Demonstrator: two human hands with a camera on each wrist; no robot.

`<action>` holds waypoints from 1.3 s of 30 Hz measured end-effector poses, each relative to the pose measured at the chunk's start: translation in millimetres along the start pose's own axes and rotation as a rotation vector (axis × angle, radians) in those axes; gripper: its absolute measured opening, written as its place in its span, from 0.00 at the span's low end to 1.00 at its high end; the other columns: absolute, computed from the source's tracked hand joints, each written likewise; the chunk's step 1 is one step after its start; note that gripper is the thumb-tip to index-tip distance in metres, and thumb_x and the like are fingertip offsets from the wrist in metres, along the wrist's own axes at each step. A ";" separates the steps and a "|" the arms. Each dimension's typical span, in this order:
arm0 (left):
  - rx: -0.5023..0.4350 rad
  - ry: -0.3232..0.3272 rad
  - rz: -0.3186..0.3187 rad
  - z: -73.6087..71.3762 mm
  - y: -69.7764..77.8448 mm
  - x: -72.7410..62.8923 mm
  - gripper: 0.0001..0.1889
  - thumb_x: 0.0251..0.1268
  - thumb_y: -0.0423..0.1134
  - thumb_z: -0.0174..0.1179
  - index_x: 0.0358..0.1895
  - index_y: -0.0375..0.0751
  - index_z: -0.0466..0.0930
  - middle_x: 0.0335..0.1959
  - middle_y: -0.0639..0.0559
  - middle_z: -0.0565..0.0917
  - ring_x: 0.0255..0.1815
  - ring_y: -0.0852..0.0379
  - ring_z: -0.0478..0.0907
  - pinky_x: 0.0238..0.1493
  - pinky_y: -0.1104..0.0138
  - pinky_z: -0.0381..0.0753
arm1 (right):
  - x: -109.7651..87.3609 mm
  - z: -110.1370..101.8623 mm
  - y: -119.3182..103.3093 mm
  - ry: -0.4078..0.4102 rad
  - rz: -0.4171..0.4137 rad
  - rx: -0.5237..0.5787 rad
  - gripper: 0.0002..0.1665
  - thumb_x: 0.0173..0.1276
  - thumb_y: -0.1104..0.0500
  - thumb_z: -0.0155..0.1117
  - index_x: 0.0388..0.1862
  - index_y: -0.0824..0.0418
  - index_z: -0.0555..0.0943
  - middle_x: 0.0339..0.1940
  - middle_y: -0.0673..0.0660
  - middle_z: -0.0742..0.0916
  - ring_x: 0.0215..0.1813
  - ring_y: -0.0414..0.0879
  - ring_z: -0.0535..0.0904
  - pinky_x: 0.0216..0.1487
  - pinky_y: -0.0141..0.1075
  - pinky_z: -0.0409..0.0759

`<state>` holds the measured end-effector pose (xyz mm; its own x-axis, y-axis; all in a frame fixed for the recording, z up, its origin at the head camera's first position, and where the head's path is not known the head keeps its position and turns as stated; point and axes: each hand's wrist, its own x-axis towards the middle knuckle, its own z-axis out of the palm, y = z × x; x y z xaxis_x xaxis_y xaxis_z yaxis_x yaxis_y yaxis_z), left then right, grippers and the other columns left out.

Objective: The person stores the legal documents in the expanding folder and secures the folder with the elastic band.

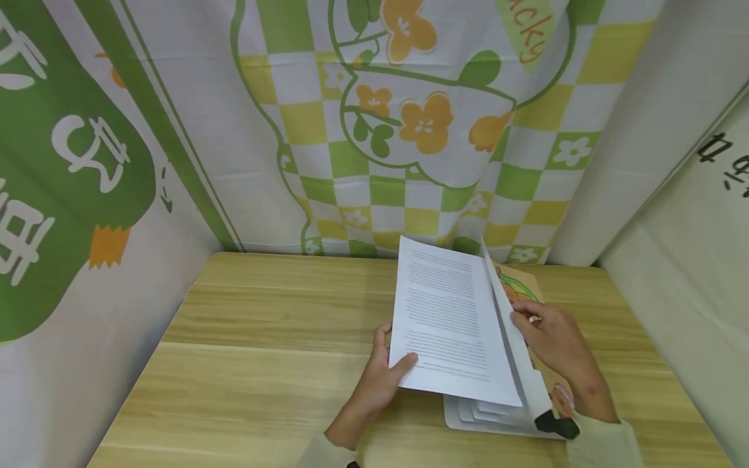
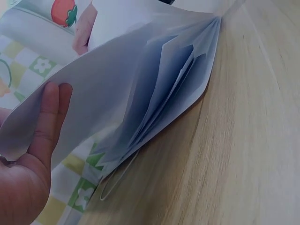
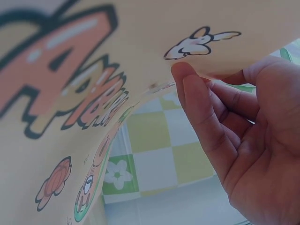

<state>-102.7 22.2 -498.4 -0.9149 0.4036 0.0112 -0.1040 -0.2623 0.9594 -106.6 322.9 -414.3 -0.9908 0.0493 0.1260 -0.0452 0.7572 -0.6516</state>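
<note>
In the head view a printed sheet of paper is held up at a slant. My left hand grips its lower left edge, thumb on the text side and fingers behind. The left wrist view shows that hand's fingers against the paper's back. My right hand pinches the raised cover of a file folder, white inside. Its outside, in the right wrist view, is tan with cartoon lettering. Several white layers fan out inside the folder; the sheet partly covers them in the head view.
The folder lies on a wood-grain table, right of the middle. A checkered, flowered curtain hangs at the table's back edge. Printed cloth walls stand at the left and right. A thin pale loop shows under the folder.
</note>
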 end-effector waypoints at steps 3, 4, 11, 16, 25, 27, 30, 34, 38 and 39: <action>0.002 -0.013 0.005 3.6 -1.5 1.3 0.30 0.78 0.29 0.54 0.74 0.42 0.48 0.56 0.37 0.80 0.49 0.46 0.85 0.46 0.64 0.85 | 0.0 -0.1 1.1 -0.001 -0.002 0.008 0.22 0.79 0.54 0.56 0.57 0.69 0.84 0.43 0.61 0.89 0.38 0.49 0.82 0.31 0.35 0.77; 0.005 -0.017 0.009 4.7 -1.9 1.6 0.30 0.78 0.30 0.54 0.74 0.42 0.48 0.56 0.37 0.80 0.49 0.46 0.85 0.46 0.64 0.85 | -0.1 0.0 1.4 -0.002 -0.002 0.010 0.22 0.79 0.54 0.56 0.57 0.69 0.84 0.42 0.60 0.89 0.38 0.49 0.82 0.30 0.35 0.77; 0.020 -0.037 0.004 12.4 -2.1 0.9 0.31 0.78 0.30 0.54 0.74 0.42 0.47 0.57 0.36 0.80 0.50 0.45 0.86 0.46 0.65 0.85 | 0.0 1.1 3.6 0.018 -0.032 0.010 0.20 0.79 0.55 0.57 0.55 0.68 0.85 0.38 0.57 0.88 0.35 0.47 0.81 0.30 0.35 0.77; 0.018 -0.047 -0.004 16.3 -3.3 1.9 0.31 0.78 0.30 0.53 0.75 0.43 0.47 0.56 0.37 0.80 0.49 0.44 0.86 0.45 0.65 0.85 | -0.2 1.9 3.6 0.018 -0.041 0.004 0.20 0.79 0.55 0.56 0.55 0.68 0.85 0.42 0.58 0.89 0.38 0.48 0.82 0.32 0.35 0.77; 0.026 -0.048 -0.004 23.1 -9.0 6.4 0.31 0.78 0.31 0.54 0.74 0.43 0.48 0.54 0.39 0.80 0.47 0.46 0.86 0.43 0.66 0.85 | 0.0 1.9 2.8 0.005 -0.024 0.002 0.22 0.79 0.54 0.55 0.57 0.69 0.85 0.46 0.60 0.89 0.41 0.50 0.83 0.34 0.36 0.78; 0.028 -0.054 0.000 24.7 -10.6 7.6 0.31 0.78 0.30 0.54 0.74 0.43 0.48 0.55 0.38 0.80 0.47 0.47 0.86 0.44 0.65 0.85 | 0.1 1.9 2.9 0.002 -0.029 0.002 0.22 0.80 0.54 0.55 0.57 0.69 0.84 0.46 0.60 0.89 0.41 0.50 0.83 0.35 0.36 0.79; 0.042 -0.060 0.005 27.3 -12.9 8.8 0.30 0.78 0.30 0.54 0.74 0.42 0.48 0.55 0.38 0.81 0.47 0.48 0.86 0.44 0.66 0.85 | 0.3 1.9 3.1 -0.006 -0.032 0.002 0.22 0.80 0.54 0.55 0.58 0.69 0.84 0.46 0.60 0.89 0.42 0.51 0.84 0.35 0.36 0.79; 0.055 -0.056 0.005 30.8 -15.6 9.9 0.30 0.77 0.31 0.54 0.73 0.42 0.48 0.53 0.40 0.81 0.45 0.50 0.86 0.44 0.67 0.84 | 0.9 2.1 2.8 -0.017 -0.027 0.011 0.22 0.80 0.54 0.55 0.58 0.70 0.84 0.44 0.59 0.89 0.41 0.50 0.84 0.34 0.36 0.80; 0.062 -0.046 0.004 34.6 -16.5 10.5 0.30 0.77 0.30 0.54 0.73 0.42 0.48 0.52 0.41 0.82 0.46 0.51 0.86 0.46 0.68 0.82 | 1.3 1.5 1.9 -0.021 -0.019 0.014 0.23 0.80 0.54 0.55 0.59 0.71 0.83 0.44 0.60 0.89 0.41 0.50 0.84 0.34 0.35 0.80; 0.064 -0.044 0.004 35.6 -16.4 10.6 0.30 0.77 0.30 0.54 0.73 0.42 0.48 0.52 0.41 0.83 0.46 0.51 0.86 0.47 0.68 0.82 | 1.2 1.3 1.8 -0.021 -0.017 0.013 0.23 0.80 0.54 0.55 0.59 0.71 0.83 0.45 0.60 0.89 0.41 0.50 0.84 0.34 0.35 0.80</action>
<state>-96.8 62.1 -504.0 -0.8972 0.4408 0.0264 -0.0735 -0.2080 0.9754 -108.0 323.5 -416.3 -0.9923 0.0229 0.1217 -0.0636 0.7496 -0.6588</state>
